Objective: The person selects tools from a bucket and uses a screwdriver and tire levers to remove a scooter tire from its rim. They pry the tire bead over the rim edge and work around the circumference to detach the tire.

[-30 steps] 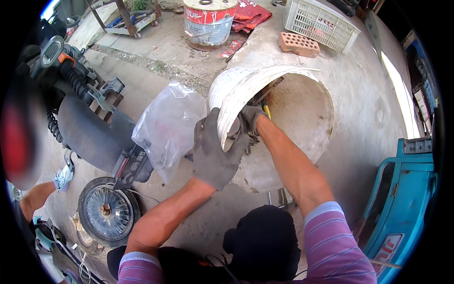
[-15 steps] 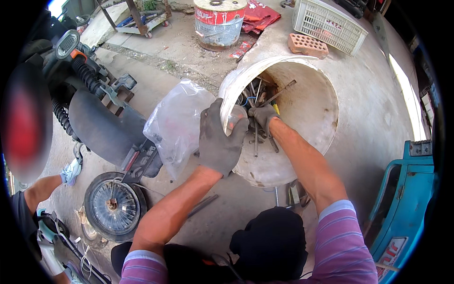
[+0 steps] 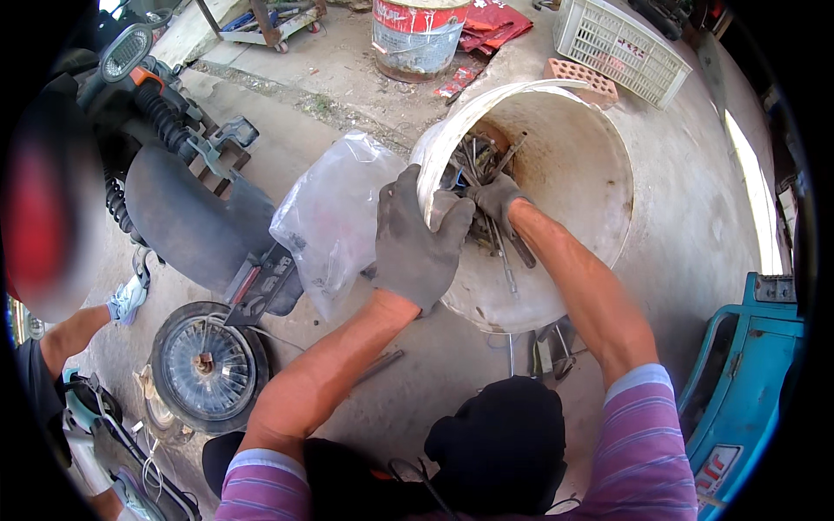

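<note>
A white plastic bucket (image 3: 582, 174) lies tipped with its mouth toward me, its inner wall stained brown. My left hand (image 3: 417, 252), in a grey glove, clasps the bucket's left rim, thumb on the inner side. My gloved right hand (image 3: 499, 198) reaches inside, fingers closed around metal rods in a pile of metal tools (image 3: 473, 156). Long thin rods (image 3: 506, 265) jut out below that hand. Its fingertips are partly hidden among the pile. A clear plastic bag (image 3: 334, 217) stands just left of my left hand.
At left are a scooter's rear fender (image 3: 187, 230), a wheel (image 3: 208, 365) and another person's leg (image 3: 74, 334). Beyond the bucket sit a perforated brick (image 3: 582, 80), a white crate (image 3: 621, 52) and a paint drum (image 3: 417, 43). A blue metal frame (image 3: 747, 356) stands at right.
My right hand has shifted slightly right and up inside the bucket, and the rods around it have moved. My left hand still grips the rim. The view has shifted a little.
</note>
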`<state>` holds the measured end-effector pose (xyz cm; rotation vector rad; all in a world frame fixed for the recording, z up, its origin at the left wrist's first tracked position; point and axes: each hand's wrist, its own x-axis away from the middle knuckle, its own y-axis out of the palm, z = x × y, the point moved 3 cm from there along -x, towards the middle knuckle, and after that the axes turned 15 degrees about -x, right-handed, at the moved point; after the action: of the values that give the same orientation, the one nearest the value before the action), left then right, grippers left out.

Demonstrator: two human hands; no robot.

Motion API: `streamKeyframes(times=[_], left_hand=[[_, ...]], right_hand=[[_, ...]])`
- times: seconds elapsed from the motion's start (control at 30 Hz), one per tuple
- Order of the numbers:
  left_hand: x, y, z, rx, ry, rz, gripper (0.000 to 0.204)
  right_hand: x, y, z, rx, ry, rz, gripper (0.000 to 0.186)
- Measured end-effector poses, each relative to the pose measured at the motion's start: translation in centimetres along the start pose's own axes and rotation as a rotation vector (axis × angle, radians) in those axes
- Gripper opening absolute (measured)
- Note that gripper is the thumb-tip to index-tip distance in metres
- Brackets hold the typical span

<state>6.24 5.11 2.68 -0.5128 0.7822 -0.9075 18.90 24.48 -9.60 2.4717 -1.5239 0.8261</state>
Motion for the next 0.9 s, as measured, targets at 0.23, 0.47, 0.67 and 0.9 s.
streamKeyframes(times=[0.23, 0.47, 0.67, 0.9], left_hand=[[0.6, 0.2, -0.3, -0.095, 0.132, 0.047, 0.070], [0.3, 0.0, -0.8, 0.002, -0.050, 0.002, 0.068], [0.5, 0.4, -0.1, 0.001, -0.018, 0.057, 0.064], [0.6, 0.1, -0.1, -0.031, -0.044, 0.062, 0.063]], right_hand=[[-2.4, 0.6, 0.6, -0.083, 0.093, 0.010, 0.049], [2.1, 0.1, 1.7, -0.348, 0.121, -0.031, 0.036], [4.1, -2.1, 1.2, 0.043, -0.245, 0.090, 0.046], [5.4, -2.0, -2.2, 0.753, -0.004, 0.021, 0.044]])
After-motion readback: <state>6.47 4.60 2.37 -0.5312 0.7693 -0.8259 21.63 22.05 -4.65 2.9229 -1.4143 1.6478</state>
